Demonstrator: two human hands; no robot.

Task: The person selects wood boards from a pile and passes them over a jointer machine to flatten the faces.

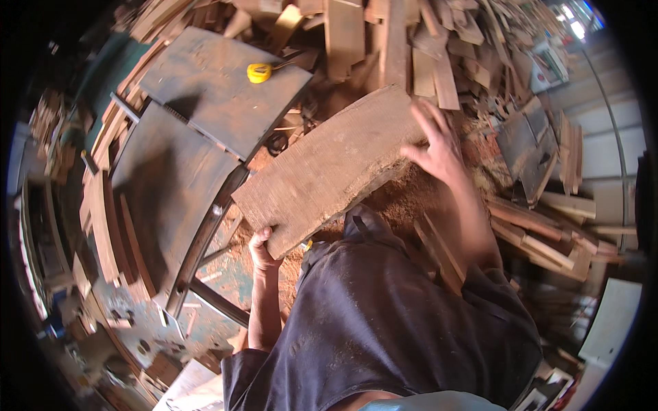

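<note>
A broad, rough-sawn wooden board [336, 161] is held up in front of my body, slanting from lower left to upper right. Its near edge is ragged and looks like bark. My left hand [264, 250] grips the lower left end, thumb on the upper face and the other fingers hidden beneath. At the upper right end is my right hand [435, 144], its thumb and fingers spread around the corner; the fingers look slightly blurred. To the left of the board stands a saw table [178, 185] with a dusty dark metal top.
On the table's far part lies a yellow tape measure [259, 73]. Heaped offcuts [439, 58] fill the far side, and stacked wood strips [541, 236] lie at the right. Sawdust [404, 205] covers the floor under the board. Narrow planks [106, 226] lean along the table's left side.
</note>
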